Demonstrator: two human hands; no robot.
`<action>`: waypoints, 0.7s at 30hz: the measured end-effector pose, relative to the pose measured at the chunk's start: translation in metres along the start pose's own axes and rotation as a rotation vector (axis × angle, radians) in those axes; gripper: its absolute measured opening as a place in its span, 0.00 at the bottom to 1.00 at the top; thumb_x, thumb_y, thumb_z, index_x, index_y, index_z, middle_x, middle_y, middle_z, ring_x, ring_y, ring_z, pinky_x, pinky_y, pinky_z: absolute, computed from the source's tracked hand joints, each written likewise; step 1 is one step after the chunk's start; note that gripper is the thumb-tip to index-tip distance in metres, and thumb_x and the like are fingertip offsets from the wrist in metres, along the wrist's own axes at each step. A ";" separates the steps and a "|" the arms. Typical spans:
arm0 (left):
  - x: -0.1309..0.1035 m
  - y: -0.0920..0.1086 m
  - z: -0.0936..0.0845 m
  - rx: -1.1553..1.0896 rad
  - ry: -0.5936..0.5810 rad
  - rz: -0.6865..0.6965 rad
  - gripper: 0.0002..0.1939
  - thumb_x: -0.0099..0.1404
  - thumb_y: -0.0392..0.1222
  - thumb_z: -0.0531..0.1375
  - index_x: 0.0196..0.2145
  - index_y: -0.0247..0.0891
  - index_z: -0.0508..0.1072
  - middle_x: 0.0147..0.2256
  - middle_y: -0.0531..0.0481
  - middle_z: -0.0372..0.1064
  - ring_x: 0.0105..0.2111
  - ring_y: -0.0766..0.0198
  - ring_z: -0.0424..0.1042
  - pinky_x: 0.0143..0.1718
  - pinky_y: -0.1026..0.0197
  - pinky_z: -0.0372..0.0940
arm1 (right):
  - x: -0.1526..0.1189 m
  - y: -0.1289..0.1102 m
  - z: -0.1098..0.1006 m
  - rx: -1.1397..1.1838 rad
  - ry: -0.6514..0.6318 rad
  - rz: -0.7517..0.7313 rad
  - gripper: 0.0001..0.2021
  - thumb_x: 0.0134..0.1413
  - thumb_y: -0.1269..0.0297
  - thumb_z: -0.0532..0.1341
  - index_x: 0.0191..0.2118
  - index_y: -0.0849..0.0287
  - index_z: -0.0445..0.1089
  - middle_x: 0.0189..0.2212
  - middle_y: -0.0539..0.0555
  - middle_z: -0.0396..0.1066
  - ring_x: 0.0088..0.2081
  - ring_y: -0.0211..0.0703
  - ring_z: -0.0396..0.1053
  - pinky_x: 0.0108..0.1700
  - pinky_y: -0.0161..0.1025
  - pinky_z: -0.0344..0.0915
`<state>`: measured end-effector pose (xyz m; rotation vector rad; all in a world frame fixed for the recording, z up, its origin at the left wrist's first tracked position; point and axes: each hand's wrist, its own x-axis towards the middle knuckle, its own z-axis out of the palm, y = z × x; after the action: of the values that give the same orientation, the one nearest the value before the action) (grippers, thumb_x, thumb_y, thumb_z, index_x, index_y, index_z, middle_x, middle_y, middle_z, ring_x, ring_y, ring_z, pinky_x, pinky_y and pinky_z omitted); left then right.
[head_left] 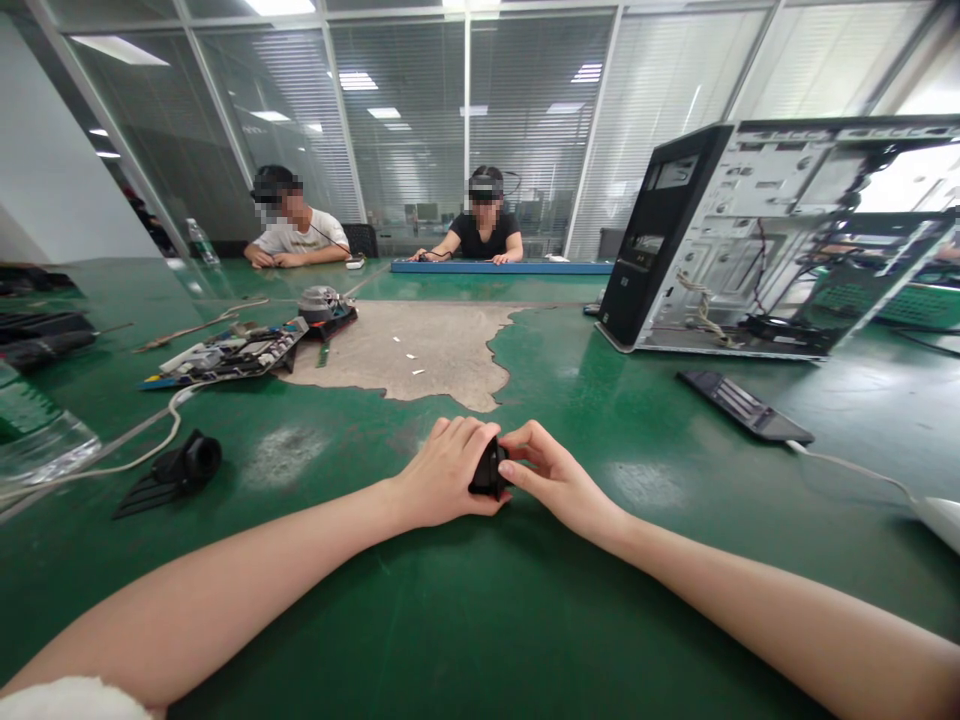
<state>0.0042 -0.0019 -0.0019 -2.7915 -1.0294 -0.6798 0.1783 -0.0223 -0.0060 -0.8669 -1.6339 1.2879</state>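
"What's in those hands?"

"A small black part point(486, 474), just on the near side of the worn patch point(442, 345) in the green tabletop point(450, 630). The left hand point(448, 470) is wrapped around it, and the right hand point(559, 485) pinches its side between thumb and index finger."

"Which step is that, would you say?"

"Steadying and fingering the part, I'd judge, though the hands hide its detail. That calls for a firm left grasp and a light right pinch."

"Enough elbow room?"

"Plenty, on the patch's near side. A black fitting point(199, 460) lies near and left of the patch, apart from the left forearm. To the patch's right, a flat black panel point(742, 405) sits well away from the right hand."

"And farther out?"

"A circuit board point(232, 355) at the patch's left end, an opened computer case point(649, 245) to its right. Beyond the patch there's a blue strip point(525, 268), plus a person in white point(300, 238) and another in black point(491, 235)."
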 end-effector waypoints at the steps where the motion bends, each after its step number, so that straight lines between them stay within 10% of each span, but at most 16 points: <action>1: 0.000 0.000 0.000 0.002 -0.001 0.002 0.32 0.51 0.51 0.59 0.49 0.33 0.54 0.43 0.42 0.62 0.42 0.52 0.61 0.40 0.54 0.54 | 0.001 0.000 0.000 -0.014 0.010 0.008 0.12 0.47 0.57 0.60 0.35 0.56 0.58 0.34 0.50 0.61 0.39 0.40 0.65 0.39 0.40 0.66; 21: 0.000 0.000 -0.001 0.004 -0.008 0.000 0.31 0.51 0.51 0.58 0.48 0.33 0.54 0.43 0.42 0.63 0.41 0.52 0.61 0.39 0.54 0.54 | 0.002 -0.004 0.000 -0.045 0.015 0.059 0.14 0.47 0.58 0.60 0.37 0.57 0.58 0.34 0.50 0.62 0.38 0.40 0.64 0.38 0.40 0.66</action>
<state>0.0035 -0.0022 -0.0011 -2.7931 -1.0315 -0.6661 0.1778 -0.0213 -0.0017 -0.9561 -1.6425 1.2863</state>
